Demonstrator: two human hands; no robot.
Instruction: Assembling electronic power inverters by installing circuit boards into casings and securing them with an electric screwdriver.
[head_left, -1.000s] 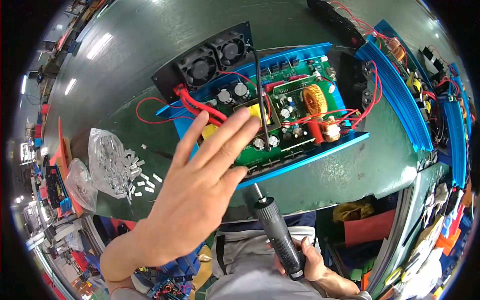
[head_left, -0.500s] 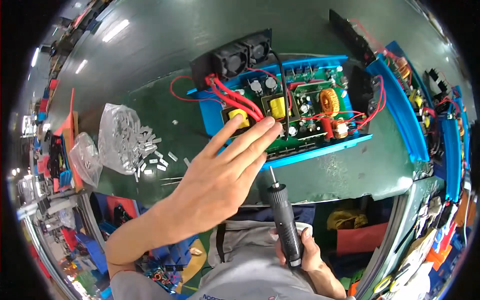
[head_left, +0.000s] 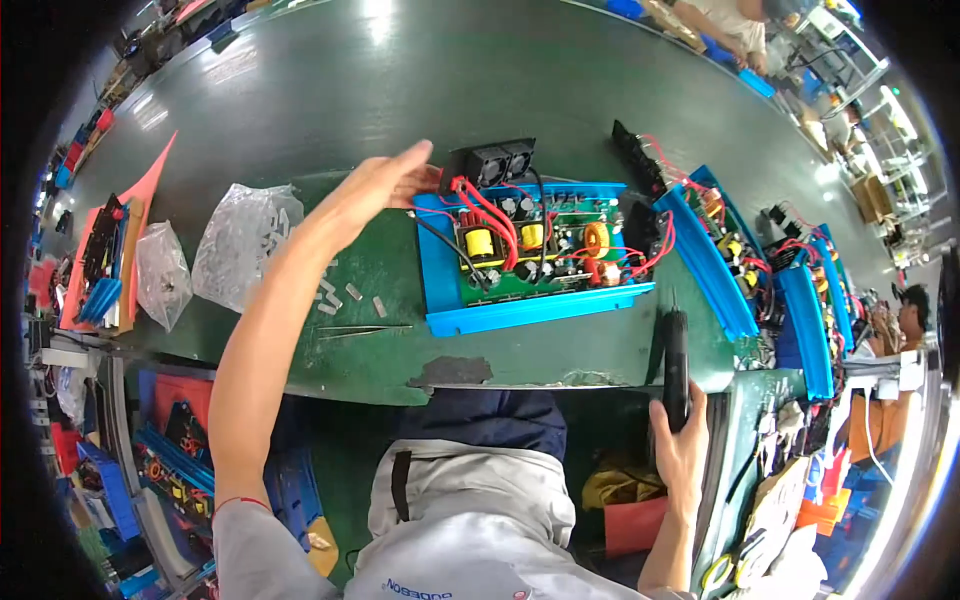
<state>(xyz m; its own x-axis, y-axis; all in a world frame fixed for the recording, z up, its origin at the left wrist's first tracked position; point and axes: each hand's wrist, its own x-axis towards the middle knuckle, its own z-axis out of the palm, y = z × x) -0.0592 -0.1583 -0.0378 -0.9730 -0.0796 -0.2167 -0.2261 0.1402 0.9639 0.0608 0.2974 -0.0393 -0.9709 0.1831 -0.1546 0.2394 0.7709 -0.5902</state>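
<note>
L hand (head_left: 388,182) nr fans (head_left: 502,163) | R hand (head_left: 682,438) holds blk drvr (head_left: 676,362)

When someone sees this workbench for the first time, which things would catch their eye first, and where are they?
Probably the open bright-blue case in the middle of the green bench, with thick red cables and a black fan panel at its back left. The left hand is beside that panel; the right hand, near the bench's front edge, holds a black screwdriver. More blue cases stand at the right.
</note>
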